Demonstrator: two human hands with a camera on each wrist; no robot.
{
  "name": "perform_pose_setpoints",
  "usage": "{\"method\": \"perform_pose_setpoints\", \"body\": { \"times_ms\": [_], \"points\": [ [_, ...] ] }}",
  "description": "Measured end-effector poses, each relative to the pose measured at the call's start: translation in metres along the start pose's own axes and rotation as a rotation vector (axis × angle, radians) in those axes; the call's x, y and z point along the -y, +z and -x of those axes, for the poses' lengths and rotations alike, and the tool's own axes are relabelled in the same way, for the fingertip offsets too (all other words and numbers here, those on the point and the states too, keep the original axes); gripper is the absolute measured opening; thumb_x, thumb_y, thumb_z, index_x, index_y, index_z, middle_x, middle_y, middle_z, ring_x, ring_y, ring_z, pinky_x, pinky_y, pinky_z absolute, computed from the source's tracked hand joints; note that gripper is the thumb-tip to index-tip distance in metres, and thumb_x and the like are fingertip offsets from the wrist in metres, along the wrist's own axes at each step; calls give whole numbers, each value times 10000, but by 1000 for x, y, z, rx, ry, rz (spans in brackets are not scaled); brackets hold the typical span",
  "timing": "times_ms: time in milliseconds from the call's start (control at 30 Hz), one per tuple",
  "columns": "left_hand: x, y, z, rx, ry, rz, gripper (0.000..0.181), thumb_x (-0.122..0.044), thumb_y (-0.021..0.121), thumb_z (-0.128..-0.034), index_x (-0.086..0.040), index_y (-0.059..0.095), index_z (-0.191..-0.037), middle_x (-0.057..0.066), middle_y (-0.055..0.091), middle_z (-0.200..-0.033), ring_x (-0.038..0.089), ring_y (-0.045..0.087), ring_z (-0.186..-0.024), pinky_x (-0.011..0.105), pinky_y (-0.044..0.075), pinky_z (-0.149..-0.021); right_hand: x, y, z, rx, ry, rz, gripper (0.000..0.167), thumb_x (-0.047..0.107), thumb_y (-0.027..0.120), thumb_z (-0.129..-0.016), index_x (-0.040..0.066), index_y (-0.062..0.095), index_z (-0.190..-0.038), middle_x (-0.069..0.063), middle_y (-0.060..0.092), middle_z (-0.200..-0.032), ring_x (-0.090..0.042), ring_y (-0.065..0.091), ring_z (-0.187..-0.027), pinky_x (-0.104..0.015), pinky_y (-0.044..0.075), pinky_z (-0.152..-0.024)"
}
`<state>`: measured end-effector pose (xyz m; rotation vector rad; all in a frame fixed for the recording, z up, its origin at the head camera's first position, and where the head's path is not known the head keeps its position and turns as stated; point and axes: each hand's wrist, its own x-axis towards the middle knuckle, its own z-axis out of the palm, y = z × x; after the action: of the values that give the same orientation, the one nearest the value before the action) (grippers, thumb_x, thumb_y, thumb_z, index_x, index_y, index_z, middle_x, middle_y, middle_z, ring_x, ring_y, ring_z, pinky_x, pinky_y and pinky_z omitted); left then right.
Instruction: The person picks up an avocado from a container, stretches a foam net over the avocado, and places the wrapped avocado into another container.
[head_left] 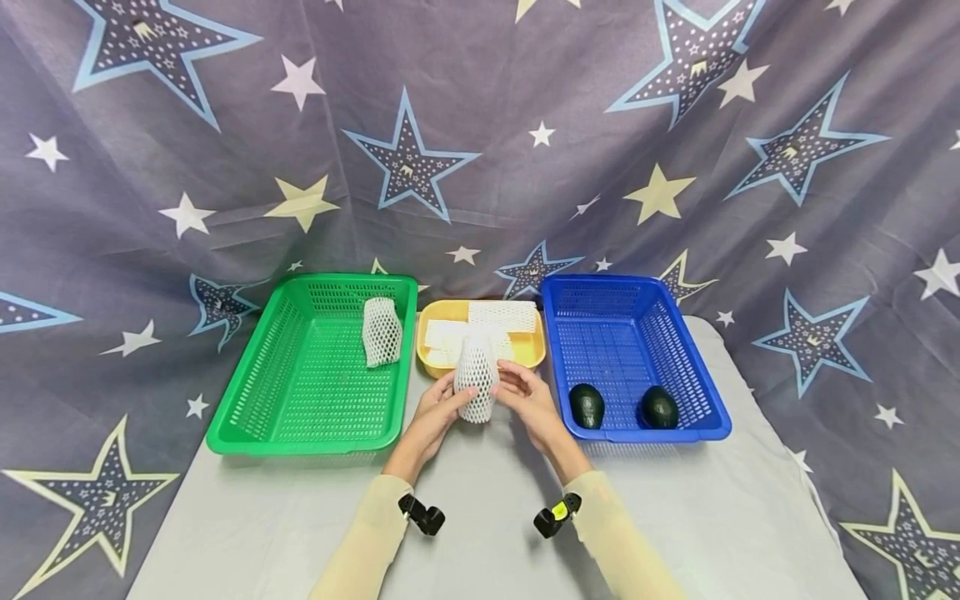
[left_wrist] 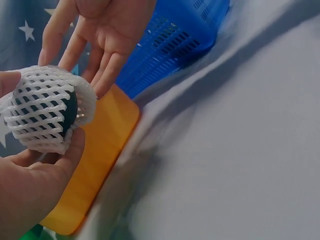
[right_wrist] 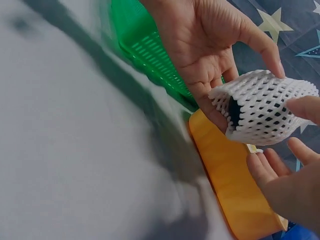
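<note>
A dark green avocado in a white foam net sleeve (head_left: 476, 379) is held upright above the table. My left hand (head_left: 435, 412) grips it from the left, thumb in front and fingers beneath and behind. My right hand (head_left: 532, 408) is at its right side, thumb touching the net and the other fingers loosely extended. In the left wrist view, dark avocado skin (left_wrist: 70, 114) shows at the sleeve's open end. The right wrist view shows the netted avocado (right_wrist: 267, 107) between the left hand (right_wrist: 200, 55) and the right hand (right_wrist: 290, 187).
A green basket (head_left: 307, 447) at left holds another netted item (head_left: 382, 332). Behind the hands, a yellow bin (head_left: 531, 357) contains flat white foam nets (head_left: 502, 316). The blue basket (head_left: 637, 435) at right holds two bare avocados (head_left: 587, 406). A starry curtain (head_left: 480, 125) hangs behind.
</note>
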<state>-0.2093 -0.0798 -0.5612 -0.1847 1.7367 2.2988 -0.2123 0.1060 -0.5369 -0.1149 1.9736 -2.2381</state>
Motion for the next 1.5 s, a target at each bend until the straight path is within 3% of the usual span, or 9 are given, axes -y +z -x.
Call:
{"method": "perform_pose_setpoints", "body": {
  "times_ms": [133, 433, 733, 933, 1100, 1267, 1367, 1500],
  "points": [
    [-3, 2, 1, 25, 8, -8, 694, -168, 711, -944, -83, 383, -1550, 169, 489, -1536, 286, 501, -1397, 449, 423, -1170, 2, -1, 0, 46, 17, -24, 553, -27, 661, -921, -9, 509, -1452, -270, 564, -1399, -201, 608, -1183, -203, 533, -946],
    [-9, 6, 4, 39, 36, -42, 744, -120, 760, -892, -97, 396, -1540, 134, 501, -1514, 247, 504, -1366, 383, 472, -1115, 9, 2, 1, 57, 24, -42, 520, -26, 688, -906, -16, 543, -1405, -273, 587, -1343, -128, 640, -1065, -218, 552, -911],
    [-27, 13, 13, -25, 57, -47, 792, -127, 758, -887, -62, 345, -1559, 171, 464, -1522, 285, 469, -1388, 432, 426, -1160, 16, 7, -1, 51, 7, -54, 493, 10, 690, -923, -7, 553, -1396, -241, 597, -1316, -144, 631, -1090, -250, 554, -943],
    [-50, 13, 18, -104, 80, -62, 746, -112, 760, -876, -72, 394, -1526, 159, 505, -1467, 262, 505, -1316, 328, 488, -1058, 25, 20, -5, 82, -11, -140, 432, 43, 587, -1001, -56, 508, -1415, -160, 631, -1241, -128, 650, -1053, -283, 573, -949],
    [-74, 5, 25, -136, 128, -57, 718, -88, 742, -892, -70, 393, -1520, 152, 504, -1451, 243, 509, -1289, 204, 520, -953, 36, 40, -11, 99, 12, -186, 408, 105, 535, -1035, -89, 508, -1393, -92, 681, -1158, -127, 688, -958, -303, 593, -896],
    [-96, -10, 29, -152, 172, -13, 695, -54, 717, -915, -76, 384, -1524, 130, 484, -1477, 204, 508, -1293, 166, 524, -940, 44, 62, -23, 64, 98, -146, 348, 59, 550, -1014, -88, 564, -1328, -63, 707, -1031, -125, 695, -899, -320, 615, -861],
    [-107, -21, 30, -169, 178, -10, 675, -57, 712, -924, -82, 391, -1517, 103, 488, -1459, 158, 525, -1251, 161, 526, -941, 48, 74, -29, 59, 170, -101, 336, 20, 586, -985, -73, 592, -1307, -119, 725, -1028, -192, 716, -932, -382, 612, -909],
    [-118, -35, 31, -190, 177, -22, 645, -73, 709, -934, -73, 402, -1500, 75, 507, -1409, 117, 552, -1192, 169, 531, -941, 50, 85, -38, 89, 269, -50, 379, -3, 608, -966, -75, 575, -1336, -283, 685, -1203, -239, 719, -968, -428, 587, -966]
  ]
}}
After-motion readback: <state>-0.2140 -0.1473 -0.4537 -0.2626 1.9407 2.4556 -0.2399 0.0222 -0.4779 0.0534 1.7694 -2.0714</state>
